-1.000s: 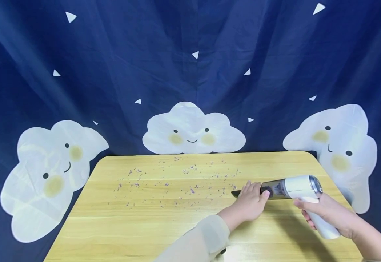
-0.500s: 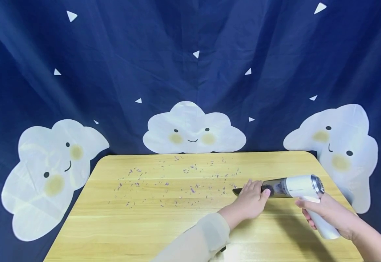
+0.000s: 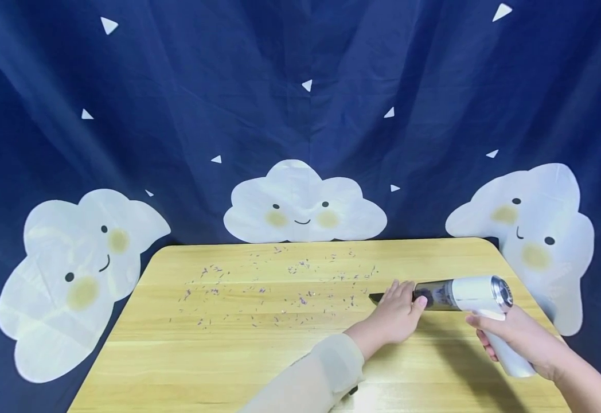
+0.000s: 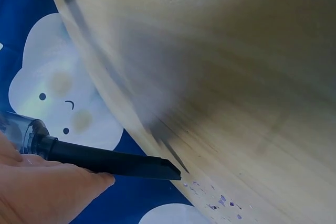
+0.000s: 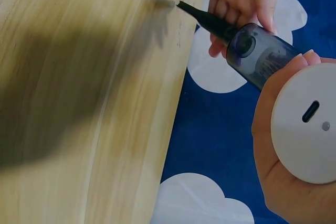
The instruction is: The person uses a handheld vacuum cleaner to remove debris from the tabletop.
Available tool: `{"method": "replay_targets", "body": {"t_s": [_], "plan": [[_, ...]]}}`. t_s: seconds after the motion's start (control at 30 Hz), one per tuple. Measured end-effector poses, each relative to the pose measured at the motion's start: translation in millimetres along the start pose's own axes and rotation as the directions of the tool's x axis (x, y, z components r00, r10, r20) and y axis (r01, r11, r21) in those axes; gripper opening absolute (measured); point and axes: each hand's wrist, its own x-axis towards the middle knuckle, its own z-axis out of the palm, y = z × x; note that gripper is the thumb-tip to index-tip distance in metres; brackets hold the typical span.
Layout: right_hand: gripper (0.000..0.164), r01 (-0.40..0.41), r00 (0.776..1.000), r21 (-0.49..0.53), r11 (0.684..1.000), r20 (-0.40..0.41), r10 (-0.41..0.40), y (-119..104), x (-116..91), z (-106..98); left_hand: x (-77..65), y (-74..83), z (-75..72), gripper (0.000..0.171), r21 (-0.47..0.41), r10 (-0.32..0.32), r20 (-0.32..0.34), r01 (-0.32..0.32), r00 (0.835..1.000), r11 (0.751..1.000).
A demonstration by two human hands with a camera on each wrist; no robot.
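Note:
In the head view, a silver handheld vacuum cleaner with a dark see-through dust cup is held above the right part of the table. My right hand grips its white handle from below. My left hand holds the black nozzle at the front, fingers over one side and thumb on the other. The nozzle's tip points left, toward small purple scraps scattered over the table. In the right wrist view, the handle's round white base covers part of my right hand.
The pale wooden table has rounded far corners. Behind it hangs a dark blue curtain with white clouds and triangles. A small dark object shows beside my left sleeve; its kind is unclear.
The vacuum cleaner has shifted very slightly to the right, with both hands keeping their hold. The scraps lie as before.

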Motion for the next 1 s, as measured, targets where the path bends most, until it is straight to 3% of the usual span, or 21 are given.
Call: {"method": "replay_targets", "body": {"t_s": [0.67,1.0], "plan": [[0.012,0.026,0.993,0.016,1.000,-0.114,-0.024,-0.1,8.5,17.3,3.5,-11.1,-3.4,0.075,0.008,0.013,-0.005,-0.013,1.000,1.000],[0.015,0.016,0.993,0.018,1.000,-0.117,-0.014,-2.8,13.5,22.3,3.7,-16.7,-5.1,0.075,-0.025,-0.007,-0.007,0.007,1.000,1.000]]}}
